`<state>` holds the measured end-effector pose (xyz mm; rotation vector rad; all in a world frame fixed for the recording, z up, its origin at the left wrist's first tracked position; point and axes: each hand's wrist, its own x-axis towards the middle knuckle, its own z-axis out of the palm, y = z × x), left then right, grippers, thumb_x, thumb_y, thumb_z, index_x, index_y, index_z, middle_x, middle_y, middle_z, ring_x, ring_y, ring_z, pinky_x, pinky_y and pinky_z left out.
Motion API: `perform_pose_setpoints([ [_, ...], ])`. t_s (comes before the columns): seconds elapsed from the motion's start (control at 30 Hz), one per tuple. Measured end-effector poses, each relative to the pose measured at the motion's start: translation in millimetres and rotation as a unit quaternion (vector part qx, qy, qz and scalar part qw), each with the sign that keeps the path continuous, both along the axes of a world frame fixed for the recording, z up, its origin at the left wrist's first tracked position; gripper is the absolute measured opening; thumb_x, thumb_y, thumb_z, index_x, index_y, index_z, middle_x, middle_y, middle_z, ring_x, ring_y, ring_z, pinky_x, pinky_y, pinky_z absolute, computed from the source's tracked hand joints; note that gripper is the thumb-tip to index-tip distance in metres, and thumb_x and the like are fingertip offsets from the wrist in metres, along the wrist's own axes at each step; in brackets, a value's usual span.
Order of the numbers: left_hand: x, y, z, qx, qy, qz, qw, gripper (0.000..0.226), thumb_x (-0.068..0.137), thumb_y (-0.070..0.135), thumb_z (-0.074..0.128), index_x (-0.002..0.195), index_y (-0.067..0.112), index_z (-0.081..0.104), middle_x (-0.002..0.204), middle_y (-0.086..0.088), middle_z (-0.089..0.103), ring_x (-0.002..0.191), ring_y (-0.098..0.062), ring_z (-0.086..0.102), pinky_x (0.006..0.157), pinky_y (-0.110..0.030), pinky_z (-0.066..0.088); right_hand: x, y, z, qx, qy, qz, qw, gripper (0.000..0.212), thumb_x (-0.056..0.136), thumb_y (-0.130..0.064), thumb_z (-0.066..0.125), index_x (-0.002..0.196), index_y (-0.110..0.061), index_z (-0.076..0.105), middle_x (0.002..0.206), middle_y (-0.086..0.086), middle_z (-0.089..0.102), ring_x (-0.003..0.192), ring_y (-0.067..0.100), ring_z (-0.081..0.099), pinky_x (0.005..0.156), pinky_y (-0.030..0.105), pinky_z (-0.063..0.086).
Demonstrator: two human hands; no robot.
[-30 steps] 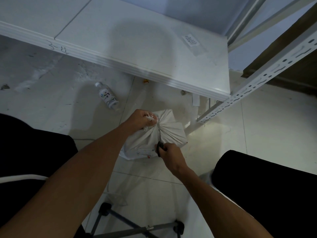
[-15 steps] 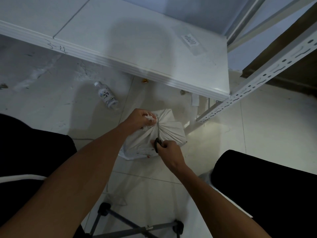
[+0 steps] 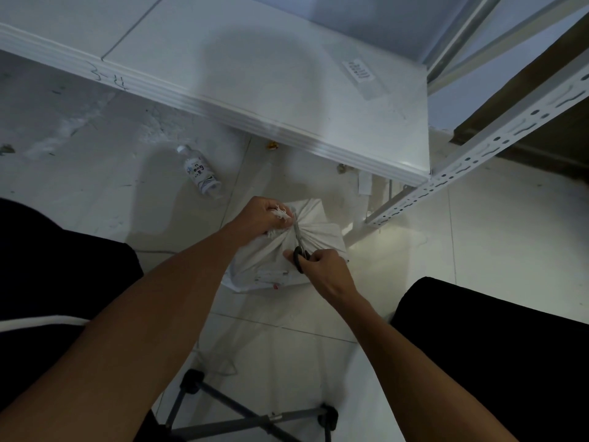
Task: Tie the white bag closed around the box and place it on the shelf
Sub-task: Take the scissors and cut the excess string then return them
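A pale tiled floor [image 3: 478,250] is seen beneath a white shelf [image 3: 255,74], whose front edge overhangs it. The white bag [image 3: 315,240], wrapped round the box, is set on the floor below the shelf's right corner. Its gathered neck is clenched by the left hand [image 3: 263,216]; scissors [image 3: 299,250] are gripped by the right hand [image 3: 322,269]. A bottle [image 3: 201,175] is lying nearby.

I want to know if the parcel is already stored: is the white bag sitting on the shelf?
No, the white bag sits on the floor tiles below the shelf, with both hands on it.
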<state>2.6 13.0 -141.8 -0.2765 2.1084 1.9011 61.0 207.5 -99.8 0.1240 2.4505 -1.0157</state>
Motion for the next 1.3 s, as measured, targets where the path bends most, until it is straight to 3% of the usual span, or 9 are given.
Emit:
perform_pose_setpoints([
  [0.07, -0.1, 0.3, -1.8, -0.003, -0.003, 0.003, 1.0, 0.024, 0.057, 0.03, 0.085, 0.077, 0.019, 0.077, 0.089, -0.021, 0.074, 0.077, -0.021, 0.067, 0.071, -0.037, 0.05, -3.2, -0.2, 0.1, 0.0, -0.007, 0.003, 1.0, 0.059, 0.072, -0.07, 0.068, 0.06, -0.014, 0.054, 0.051, -0.001, 0.046, 0.045, 0.01, 0.041, 0.05, 0.026, 0.035],
  [0.23, 0.0, 0.7, 0.5, 0.006, 0.0, 0.005, 1.0, 0.023, 0.063, 0.02, 0.084, 0.084, 0.012, 0.077, 0.088, -0.018, 0.074, 0.078, -0.018, 0.067, 0.072, -0.033, 0.051, -5.1, -2.4, -0.8, -0.01, -0.016, 0.003, 1.0, 0.059, 0.074, -0.07, 0.067, 0.065, -0.013, 0.057, 0.055, 0.003, 0.047, 0.049, 0.014, 0.042, 0.052, 0.027, 0.035],
  [0.4, -0.8, 1.1, 1.8, 0.021, 0.011, 0.001, 1.0, 0.017, 0.073, 0.002, 0.08, 0.089, 0.003, 0.074, 0.085, -0.011, 0.072, 0.076, -0.01, 0.066, 0.069, -0.02, 0.052, -6.0, -3.8, -4.3, 0.007, -0.014, 0.006, 1.0, 0.051, 0.086, -0.055, 0.064, 0.068, -0.007, 0.062, 0.056, 0.003, 0.048, 0.051, 0.015, 0.042, 0.051, 0.026, 0.033],
  [0.67, 0.1, 2.0, 3.2, 0.014, 0.011, -0.005, 1.0, 0.013, 0.077, 0.001, 0.077, 0.089, 0.001, 0.073, 0.079, -0.004, 0.07, 0.066, 0.001, 0.065, 0.062, -0.013, 0.05, -3.6, -2.6, -7.5, 0.043, -0.005, 0.038, 0.998, 0.042, 0.094, -0.037, 0.06, 0.064, -0.009, 0.053, 0.053, 0.003, 0.043, 0.045, 0.012, 0.036, 0.048, 0.026, 0.03],
  [0.97, 0.6, 8.7, 4.0, -0.003, -0.002, -0.02, 1.0, 0.015, 0.075, 0.002, 0.079, 0.088, -0.003, 0.073, 0.072, -0.004, 0.07, 0.061, -0.002, 0.064, 0.059, -0.018, 0.049, -27.2, -3.6, 8.5, 0.01, 0.025, -0.012, 1.0, 0.05, 0.09, -0.052, 0.061, 0.056, -0.017, 0.052, 0.051, -0.002, 0.048, 0.046, 0.013, 0.042, 0.05, 0.026, 0.034],
  [1.07, -0.2, 8.3, 3.4, -0.007, -0.004, -0.02, 1.0, 0.018, 0.075, 0.004, 0.079, 0.09, -0.003, 0.073, 0.078, -0.007, 0.071, 0.067, -0.006, 0.065, 0.063, -0.02, 0.049, -39.7, 7.2, 18.1, -0.001, 0.055, -0.065, 0.996, 0.051, 0.088, -0.058, 0.061, 0.062, -0.014, 0.055, 0.053, -0.002, 0.049, 0.047, 0.012, 0.044, 0.05, 0.027, 0.037],
  [1.13, 0.9, 8.3, 5.6, -0.015, -0.002, -0.024, 1.0, 0.015, 0.076, 0.001, 0.077, 0.09, -0.004, 0.072, 0.074, -0.001, 0.069, 0.061, 0.001, 0.063, 0.058, -0.016, 0.048, -51.2, 15.9, 26.5, -0.01, 0.089, -0.089, 0.992, 0.054, 0.086, -0.062, 0.061, 0.062, -0.015, 0.051, 0.054, -0.001, 0.046, 0.048, 0.012, 0.041, 0.052, 0.027, 0.034],
  [1.27, -0.7, 10.2, 7.8, -0.021, 0.013, -0.022, 0.999, 0.011, 0.076, -0.004, 0.076, 0.087, -0.001, 0.072, 0.069, 0.002, 0.068, 0.059, 0.005, 0.062, 0.058, -0.014, 0.048, -71.6, 26.8, 46.3, -0.043, 0.145, -0.109, 0.982, 0.059, 0.078, -0.062, 0.07, 0.062, -0.007, 0.055, 0.075, 0.006, 0.058, 0.06, 0.01, 0.052, 0.061, 0.025, 0.039],
  [1.3, -1.1, 11.0, 9.6, -0.02, 0.016, -0.017, 1.0, 0.012, 0.076, -0.006, 0.075, 0.087, -0.004, 0.071, 0.066, 0.006, 0.069, 0.058, 0.006, 0.062, 0.057, -0.012, 0.047, -73.7, 28.2, 50.5, -0.043, 0.147, -0.104, 0.983, 0.061, 0.078, -0.059, 0.072, 0.063, -0.003, 0.054, 0.069, 0.006, 0.056, 0.056, 0.009, 0.05, 0.057, 0.024, 0.037],
])
